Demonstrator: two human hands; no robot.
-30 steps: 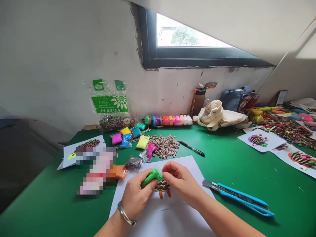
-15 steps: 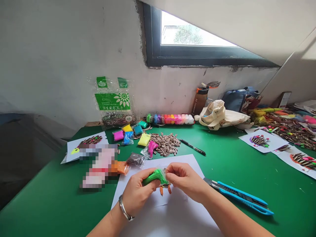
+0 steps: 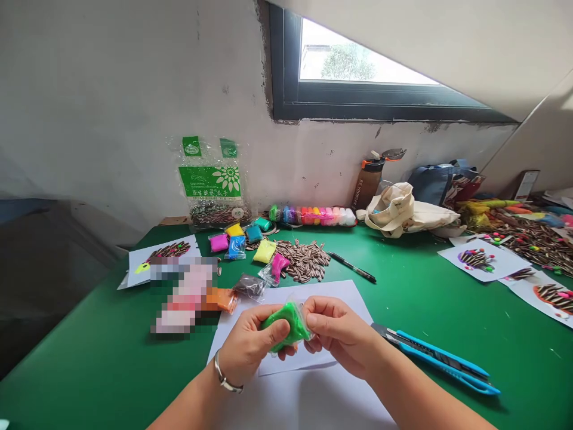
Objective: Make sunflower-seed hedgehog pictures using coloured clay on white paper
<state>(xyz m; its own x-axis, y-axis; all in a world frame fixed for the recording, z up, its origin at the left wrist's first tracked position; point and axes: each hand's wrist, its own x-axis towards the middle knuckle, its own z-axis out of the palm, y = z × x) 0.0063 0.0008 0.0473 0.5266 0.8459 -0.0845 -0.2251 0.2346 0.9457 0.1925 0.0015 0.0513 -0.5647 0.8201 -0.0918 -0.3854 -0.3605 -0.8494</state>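
A clear packet of bright green modelling clay (image 3: 287,325) is held up over the white paper (image 3: 358,304). My left hand (image 3: 253,340), with a silver bangle at the wrist, wraps round the packet, thumb pressed on its front. At the packet's right edge my right hand (image 3: 333,328) pinches the clear wrapper between thumb and fingertips. Beyond the hands lie a dark packet of clay (image 3: 250,285) and an orange packet (image 3: 222,298). A blue utility knife (image 3: 441,358) rests on the green table to the right of my right forearm.
Sunflower seeds (image 3: 307,260), a black pen (image 3: 353,267) and several colourful clay packets (image 3: 264,251) lie further back. Against the wall stand a seed bag (image 3: 210,185) and a bottle (image 3: 369,182). Seed-decorated papers (image 3: 483,260) lie at right, another sheet (image 3: 163,260) at left.
The green packet has turned so that more of its flat face shows, with both hands still on it. The whole view has shifted slightly.
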